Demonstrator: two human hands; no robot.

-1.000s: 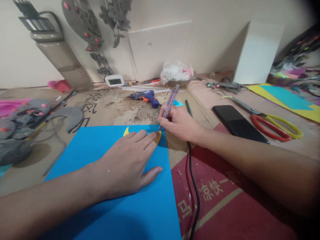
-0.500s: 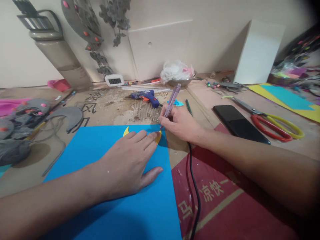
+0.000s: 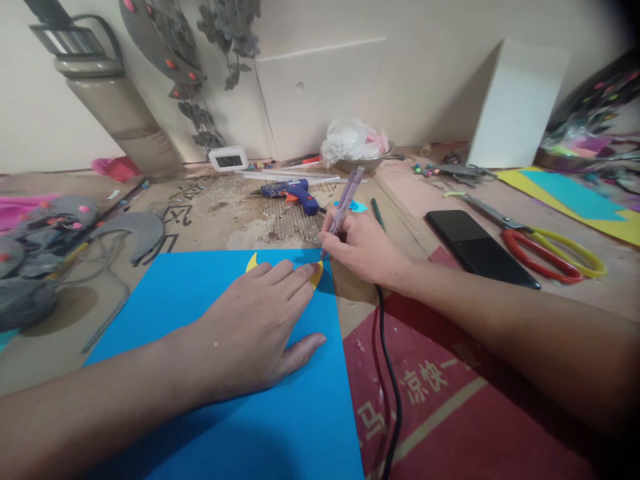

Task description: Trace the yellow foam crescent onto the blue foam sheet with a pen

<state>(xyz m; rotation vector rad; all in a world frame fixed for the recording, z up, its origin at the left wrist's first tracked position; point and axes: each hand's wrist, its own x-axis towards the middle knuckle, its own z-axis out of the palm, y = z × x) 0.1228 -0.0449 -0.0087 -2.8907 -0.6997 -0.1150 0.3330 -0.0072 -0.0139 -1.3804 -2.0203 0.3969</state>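
left hand point(image 3: 263, 320) pressing flat on yellow crescent-shaped cutout point(image 3: 317, 274), upper center, probably steadying it; right hand point(image 3: 367, 250) grips slim translucent purple pen point(image 3: 343, 208), tip down.

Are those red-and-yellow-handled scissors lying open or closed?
Closed, or nearly so: the scissors' blades lie together as one narrow strip, though the red and yellow handle loops sit slightly apart.
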